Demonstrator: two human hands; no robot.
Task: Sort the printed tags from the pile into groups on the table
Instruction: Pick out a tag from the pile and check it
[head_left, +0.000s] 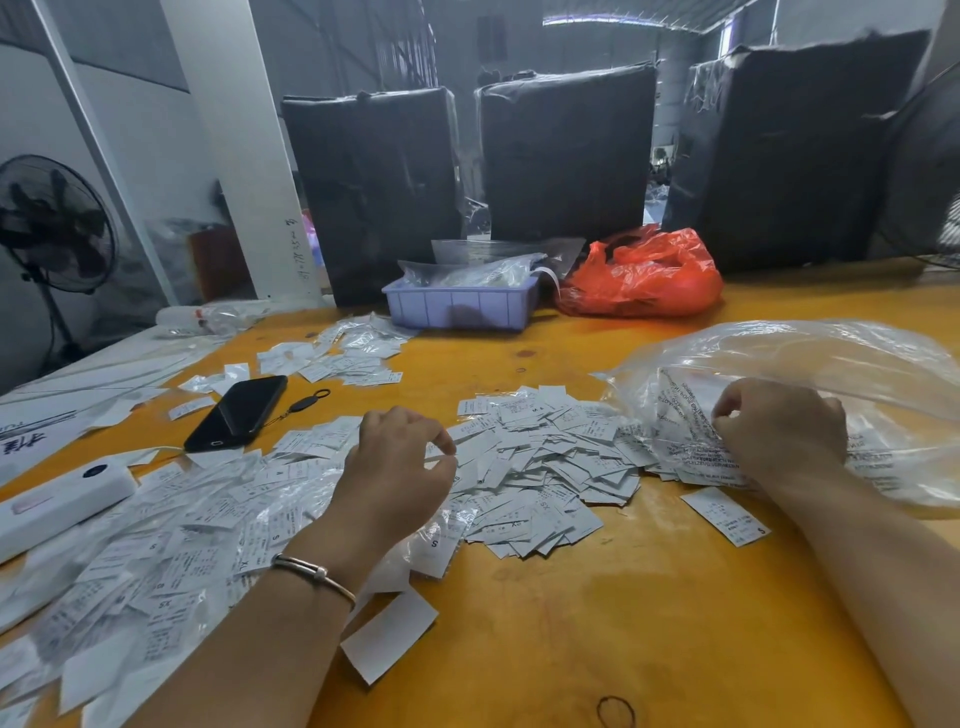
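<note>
A loose pile of small white printed tags (540, 462) covers the middle of the orange table (597, 613). More tags in clear sleeves (171, 545) spread to the left. My left hand (397, 462) hovers over the pile's left edge with its fingers curled and thumb and forefinger pinching a tag. My right hand (779, 431) lies on a large clear plastic bag (810, 374) at the right and pinches its printed film. A single tag marked S (727, 517) lies apart below that hand. Another small group of tags (348, 353) sits farther back.
A black phone (236, 413) and a white device (57, 501) lie at the left. A lilac tray (462, 304) with bags and a red plastic bag (644, 275) stand at the back, before black-wrapped bundles (566, 150). A blank tag (389, 634) and a rubber band (615, 712) lie near the front.
</note>
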